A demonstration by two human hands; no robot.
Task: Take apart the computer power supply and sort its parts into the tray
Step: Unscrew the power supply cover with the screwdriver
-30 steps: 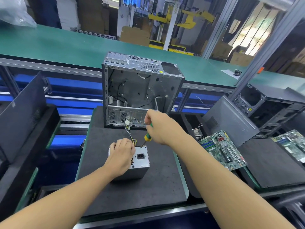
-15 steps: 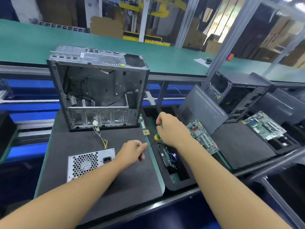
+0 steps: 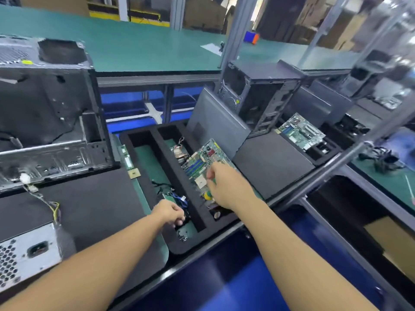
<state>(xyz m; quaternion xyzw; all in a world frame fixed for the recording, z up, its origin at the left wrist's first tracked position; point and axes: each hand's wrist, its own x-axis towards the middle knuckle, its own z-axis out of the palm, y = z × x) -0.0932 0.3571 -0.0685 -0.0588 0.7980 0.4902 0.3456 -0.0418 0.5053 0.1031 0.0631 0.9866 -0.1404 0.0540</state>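
Note:
The silver power supply (image 3: 29, 254) lies on the black mat at the bottom left, its yellow and black wires (image 3: 54, 209) running up to the open computer case (image 3: 51, 108). My left hand (image 3: 170, 213) hangs over the near end of the left compartment of the black foam tray (image 3: 166, 153), fingers curled downward; anything it holds is hidden. A few small screws (image 3: 183, 236) lie in that compartment just below it. My right hand (image 3: 226, 187) grips a green and yellow screwdriver (image 3: 207, 195) over the motherboard (image 3: 204, 162) in the tray's right compartment.
A dark side panel (image 3: 215, 124) leans behind the tray. A second case (image 3: 258, 95) and another motherboard (image 3: 301, 131) stand to the right. A small circuit strip (image 3: 125, 158) lies on the mat's edge. A metal frame post (image 3: 233, 30) rises behind.
Both hands have left the power supply and swung right to the tray. The left hand now hovers over the screw compartment, the right with the screwdriver over the motherboard.

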